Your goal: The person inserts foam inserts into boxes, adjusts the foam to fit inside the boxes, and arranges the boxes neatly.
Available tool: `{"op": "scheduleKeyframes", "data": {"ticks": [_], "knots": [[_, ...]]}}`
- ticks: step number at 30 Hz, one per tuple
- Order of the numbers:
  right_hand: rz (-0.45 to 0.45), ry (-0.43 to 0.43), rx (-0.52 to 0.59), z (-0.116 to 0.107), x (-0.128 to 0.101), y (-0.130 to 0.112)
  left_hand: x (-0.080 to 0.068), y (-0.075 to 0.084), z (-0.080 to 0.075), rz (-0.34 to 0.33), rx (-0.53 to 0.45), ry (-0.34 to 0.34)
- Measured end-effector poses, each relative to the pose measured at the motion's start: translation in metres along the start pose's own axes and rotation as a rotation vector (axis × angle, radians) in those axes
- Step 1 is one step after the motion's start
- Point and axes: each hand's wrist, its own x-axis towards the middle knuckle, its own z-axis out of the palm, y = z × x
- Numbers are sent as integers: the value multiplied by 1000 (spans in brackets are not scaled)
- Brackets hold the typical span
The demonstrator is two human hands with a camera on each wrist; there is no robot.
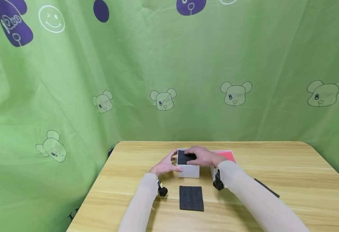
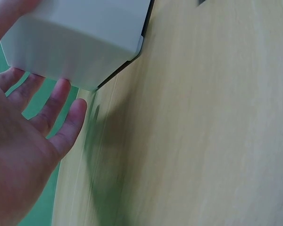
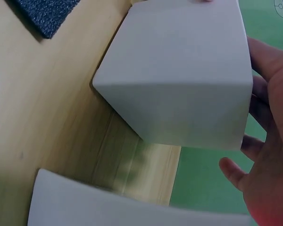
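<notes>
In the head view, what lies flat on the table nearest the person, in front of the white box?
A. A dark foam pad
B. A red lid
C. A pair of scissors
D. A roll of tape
A: a dark foam pad lies flat on the wooden table, just nearer the person than the white box that both hands are on.

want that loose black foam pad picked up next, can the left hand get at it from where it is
Probably yes. The black foam pad lies flat on bare table just in front of the white box, and nothing covers it. The left hand rests at the box's left side, close by, with open wood between.
</notes>
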Motion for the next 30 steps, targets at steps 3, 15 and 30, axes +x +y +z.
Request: {"op": "scheduleKeyframes", "data": {"ticks": [3,15,30], "knots": [[8,-5,0,1,3,0,0,1,0,-4,1,-2],[-22,5,-9,7,8,2,2,-4,1,6,18,4],[-27,3,-22,11,14,0,1,-1,-2,13,45,-5]]}}
